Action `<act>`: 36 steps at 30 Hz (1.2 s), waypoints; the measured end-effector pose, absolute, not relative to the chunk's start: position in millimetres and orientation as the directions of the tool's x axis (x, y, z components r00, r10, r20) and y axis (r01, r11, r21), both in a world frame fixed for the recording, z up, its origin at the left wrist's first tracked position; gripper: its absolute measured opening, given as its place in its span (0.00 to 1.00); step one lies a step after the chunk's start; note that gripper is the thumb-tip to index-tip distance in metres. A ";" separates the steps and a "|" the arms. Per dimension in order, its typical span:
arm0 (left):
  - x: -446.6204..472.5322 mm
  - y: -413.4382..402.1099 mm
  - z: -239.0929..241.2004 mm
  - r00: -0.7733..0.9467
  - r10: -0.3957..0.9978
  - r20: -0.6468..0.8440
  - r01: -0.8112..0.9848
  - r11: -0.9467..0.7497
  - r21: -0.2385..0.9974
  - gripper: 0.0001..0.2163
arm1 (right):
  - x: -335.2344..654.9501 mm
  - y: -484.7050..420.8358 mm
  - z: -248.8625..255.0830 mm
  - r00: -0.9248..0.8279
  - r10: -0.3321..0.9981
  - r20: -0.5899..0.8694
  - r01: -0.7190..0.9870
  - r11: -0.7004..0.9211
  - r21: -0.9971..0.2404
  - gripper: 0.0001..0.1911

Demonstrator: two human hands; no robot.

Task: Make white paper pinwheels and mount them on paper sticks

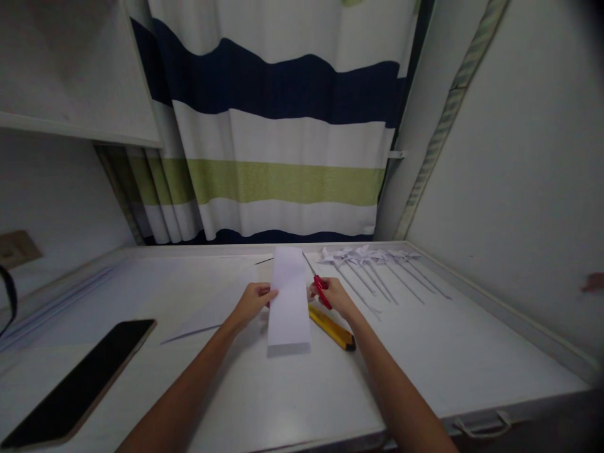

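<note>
My left hand pinches the left edge of a long white paper strip, held up above the table. In my right hand is a pair of scissors with red handles; the blade points up and away, beside the strip's right edge. The fingers of that hand are partly hidden behind the handles. Below it lies a yellow utility knife on the table, its far end near the strip. A thin dark pointed thing shows behind the strip's left edge; its kind I cannot make out.
Several folded paper pieces on thin stems lie at the back right. A black phone rests at the front left, and white paper sheets spread behind it. The table meets walls and a striped curtain.
</note>
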State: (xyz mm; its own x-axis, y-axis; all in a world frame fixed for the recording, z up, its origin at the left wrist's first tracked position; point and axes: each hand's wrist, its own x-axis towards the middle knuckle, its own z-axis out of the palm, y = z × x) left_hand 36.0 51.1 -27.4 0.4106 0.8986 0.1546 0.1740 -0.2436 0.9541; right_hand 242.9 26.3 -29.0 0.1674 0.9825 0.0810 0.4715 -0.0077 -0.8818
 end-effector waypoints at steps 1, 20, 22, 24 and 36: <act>33.1 49.9 -29.8 0.381 0.912 0.151 0.143 -0.219 0.965 0.14 | 250.3 26.6 -29.4 0.194 0.978 0.076 0.537 -0.041 -0.843 0.08; 24.5 44.3 -45.2 0.275 0.954 0.122 -0.263 -0.048 0.964 0.24 | 265.3 15.1 -42.9 0.320 0.939 0.126 0.933 -0.289 -0.215 0.11; 25.2 40.0 -41.2 0.277 0.954 0.116 -0.311 -0.025 0.950 0.33 | 262.9 12.6 -38.0 0.290 0.944 0.159 0.943 -0.255 -0.213 0.12; 26.1 35.1 -36.1 0.291 0.952 0.092 -0.317 0.005 0.948 0.35 | 257.2 8.7 -30.2 0.217 0.953 0.213 0.961 -0.170 -0.221 0.18; 35.8 26.3 -33.1 0.339 0.923 0.183 -0.180 -0.127 0.975 0.16 | 209.8 0.2 -24.8 -0.083 0.939 0.334 0.228 0.344 -0.911 0.16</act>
